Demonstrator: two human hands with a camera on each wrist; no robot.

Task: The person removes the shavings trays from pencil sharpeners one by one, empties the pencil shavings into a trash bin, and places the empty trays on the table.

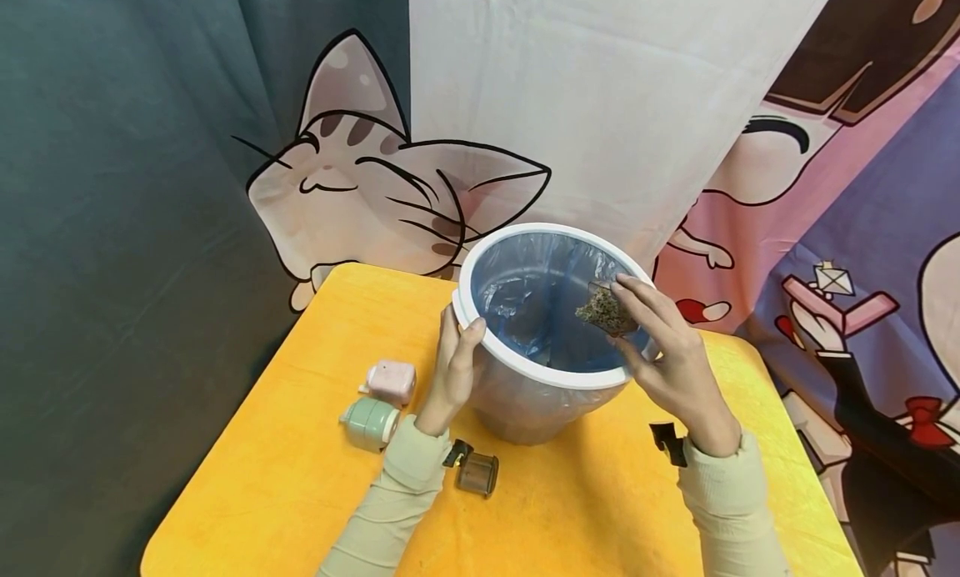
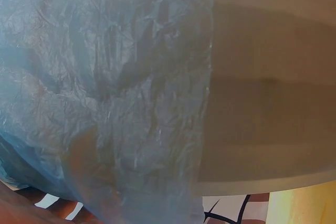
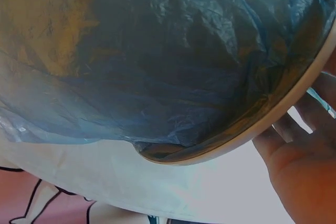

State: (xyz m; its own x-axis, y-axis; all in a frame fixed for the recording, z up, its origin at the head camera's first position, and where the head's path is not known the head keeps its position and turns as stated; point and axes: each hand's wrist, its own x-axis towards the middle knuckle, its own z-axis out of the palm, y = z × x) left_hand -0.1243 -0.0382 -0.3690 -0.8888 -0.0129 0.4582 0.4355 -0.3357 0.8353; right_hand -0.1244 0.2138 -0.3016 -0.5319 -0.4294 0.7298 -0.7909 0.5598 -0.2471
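Observation:
A trash bin (image 1: 517, 402) with a white rim stands on the yellow table, lined with a thin blue plastic bag (image 1: 525, 310). My left hand (image 1: 452, 364) grips its left rim, thumb over the top edge. At the right side of the mouth, my right hand (image 1: 671, 356) pinches a small see-through container holding greenish-brown dry crumbs (image 1: 603, 312), tilted toward the inside. The left wrist view is filled by the bin wall (image 2: 268, 103) and the bag. The right wrist view shows the liner (image 3: 157, 66) and part of the right hand (image 3: 307, 166); the container is hidden there.
Left of the bin on the yellow table (image 1: 247, 477) lie a pink small bottle (image 1: 392, 382) and a green one (image 1: 371, 423). A brown see-through cup (image 1: 477, 474) lies by the left wrist. A curtain with cartoon figures (image 1: 360, 185) hangs close behind the table.

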